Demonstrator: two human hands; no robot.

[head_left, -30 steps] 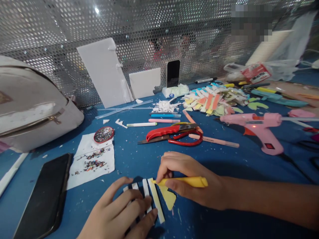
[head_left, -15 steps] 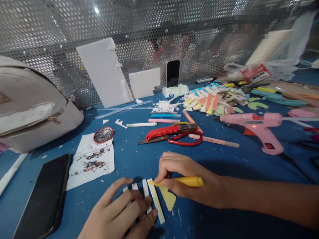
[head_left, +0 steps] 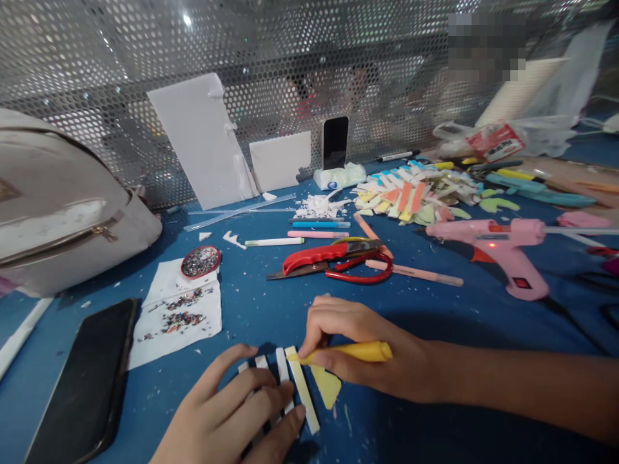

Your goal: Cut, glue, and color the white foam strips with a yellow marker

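Note:
My left hand (head_left: 232, 412) lies flat, fingers spread, pressing down several white foam strips (head_left: 302, 386) set side by side on the blue table (head_left: 251, 309). My right hand (head_left: 358, 348) is closed round a yellow marker (head_left: 358, 352), whose tip touches the top end of the rightmost strip. A yellow cut-out piece (head_left: 327, 385) lies just right of the strips, under my right hand.
Red scissors and a red cutter (head_left: 338, 258) lie beyond my hands. A pink glue gun (head_left: 498, 248) sits at right, a black phone (head_left: 82, 380) and a paper with glitter (head_left: 181, 316) at left, a bag (head_left: 62, 206) far left, coloured foam scraps (head_left: 416, 193) at the back.
My right hand has drawn the yellow marker slightly left and nearer the top of the rightmost strip. My left hand has stayed in place.

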